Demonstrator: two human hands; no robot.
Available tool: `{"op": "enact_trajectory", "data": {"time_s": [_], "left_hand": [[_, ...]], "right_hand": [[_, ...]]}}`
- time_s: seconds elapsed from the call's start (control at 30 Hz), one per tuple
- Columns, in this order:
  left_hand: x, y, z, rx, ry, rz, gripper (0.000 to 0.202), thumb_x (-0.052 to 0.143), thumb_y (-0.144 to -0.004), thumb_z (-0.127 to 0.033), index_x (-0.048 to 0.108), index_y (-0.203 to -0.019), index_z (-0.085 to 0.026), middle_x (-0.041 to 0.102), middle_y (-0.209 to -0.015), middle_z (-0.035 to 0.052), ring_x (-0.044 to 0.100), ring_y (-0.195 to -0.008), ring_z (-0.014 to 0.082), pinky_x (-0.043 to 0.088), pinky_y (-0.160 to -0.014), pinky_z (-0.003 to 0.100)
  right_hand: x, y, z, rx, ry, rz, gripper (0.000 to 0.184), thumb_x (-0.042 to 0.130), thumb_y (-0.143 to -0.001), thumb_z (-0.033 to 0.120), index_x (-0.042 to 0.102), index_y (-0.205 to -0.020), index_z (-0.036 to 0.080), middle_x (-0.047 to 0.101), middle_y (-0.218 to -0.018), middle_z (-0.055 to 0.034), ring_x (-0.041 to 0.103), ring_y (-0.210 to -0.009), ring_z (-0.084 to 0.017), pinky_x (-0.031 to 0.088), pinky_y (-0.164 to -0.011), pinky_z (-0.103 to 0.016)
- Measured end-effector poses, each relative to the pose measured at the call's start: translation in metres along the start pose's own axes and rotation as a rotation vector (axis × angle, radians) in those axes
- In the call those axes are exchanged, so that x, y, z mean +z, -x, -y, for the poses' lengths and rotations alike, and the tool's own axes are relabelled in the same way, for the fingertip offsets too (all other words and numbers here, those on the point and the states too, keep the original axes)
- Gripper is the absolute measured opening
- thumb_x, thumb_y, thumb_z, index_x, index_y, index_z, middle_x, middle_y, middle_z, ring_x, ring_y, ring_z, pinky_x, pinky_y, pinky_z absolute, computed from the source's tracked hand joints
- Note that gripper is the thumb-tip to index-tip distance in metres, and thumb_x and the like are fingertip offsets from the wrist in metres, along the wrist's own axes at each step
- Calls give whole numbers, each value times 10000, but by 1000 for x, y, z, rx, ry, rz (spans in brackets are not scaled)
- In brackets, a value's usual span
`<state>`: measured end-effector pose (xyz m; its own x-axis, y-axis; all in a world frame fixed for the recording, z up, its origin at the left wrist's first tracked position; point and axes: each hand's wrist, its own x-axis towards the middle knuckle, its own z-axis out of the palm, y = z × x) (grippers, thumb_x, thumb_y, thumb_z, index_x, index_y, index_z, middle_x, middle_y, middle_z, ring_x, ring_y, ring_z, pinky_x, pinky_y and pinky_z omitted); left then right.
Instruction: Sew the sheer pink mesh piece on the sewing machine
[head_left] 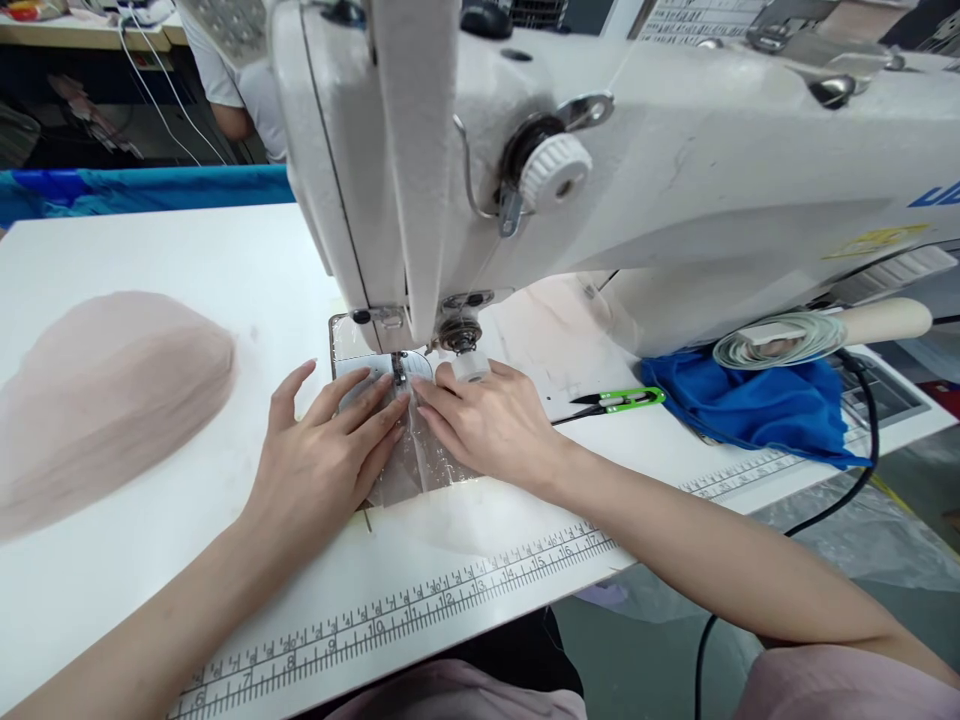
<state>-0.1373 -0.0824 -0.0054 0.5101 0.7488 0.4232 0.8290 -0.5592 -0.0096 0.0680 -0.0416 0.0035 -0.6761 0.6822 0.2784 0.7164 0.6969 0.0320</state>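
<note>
A thin, sheer pale fabric (409,470) lies on the sewing machine's bed, under the presser foot (399,370). My left hand (326,445) rests flat on its left side, fingers spread and fingertips close to the foot. From the right, my right hand (491,415) bends its fingers onto the same fabric, with its fingertips gripping it just beside the foot. Part of the fabric is hidden beneath both hands. The white sewing machine (660,170) stands over them, and its needle is hard to make out.
On the left of the table lies a rounded sheer pink fabric piece (127,400). Green-handled thread snips (626,400) lie to the right, beside a blue cloth (757,400) with a coiled pale tape (780,342) on it. A printed ruler (420,605) follows the front edge. Another person's arm (232,120) shows behind.
</note>
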Motion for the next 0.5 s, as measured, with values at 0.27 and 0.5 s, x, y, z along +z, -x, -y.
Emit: {"op": "enact_trajectory", "data": {"time_s": [0.27,0.5], "left_hand": [[2,0,1,-12,-10,51,359,452,-1004,-301,571,-1337,-236,634,-1344,72,521,-1313,313,252,-1130,594],[-27,3,0,19,-59,-14,279,544,-956,-295,631,-1215,-241,733,-1148,53,656,-984,281,413,-861,465]], "right_hand": [[4,-2,-3,16,-1,-4,342,419,-1008,253,732,-1073,134,719,-1104,-103,614,-837,-182,346,-652,-329],[-26,3,-8,21,-301,116,241,504,-975,264,735,-985,194,706,-893,-20,580,-696,-128,319,-571,-279]]}}
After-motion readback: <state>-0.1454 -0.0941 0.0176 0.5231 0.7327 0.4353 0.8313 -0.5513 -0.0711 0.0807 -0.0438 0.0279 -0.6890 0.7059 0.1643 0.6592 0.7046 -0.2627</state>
